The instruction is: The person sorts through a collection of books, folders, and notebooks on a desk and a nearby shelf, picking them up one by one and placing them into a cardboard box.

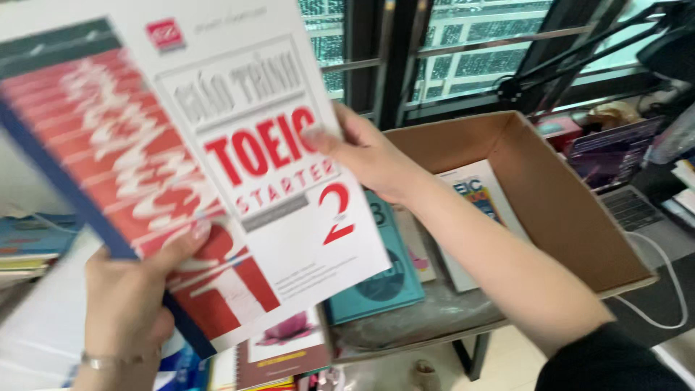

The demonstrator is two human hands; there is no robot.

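Left hand (pixel 134 289) raised with thumb pressed forward; right hand (pixel 362 148) reaches across, fingers pinched.

Two bare hands are showing: the left hand (pixel 127 293) and the right hand (pixel 365 152), and both are gripping one large red-and-white paperback book (pixel 181 166). One open brown cardboard box (pixel 572 217) is sitting on its side, and three books are lying at its mouth: one teal paperback book (pixel 380 279), one pale thin book (pixel 416 242) just beside it, and one white paperback book with a blue and yellow cover (pixel 474 195) toward the box's back wall. One maroon spiral-bound notebook with a pink flower (pixel 286 344) is lying under the held book's lower edge. One white cable (pixel 662 264) is looping past the box's right edge.
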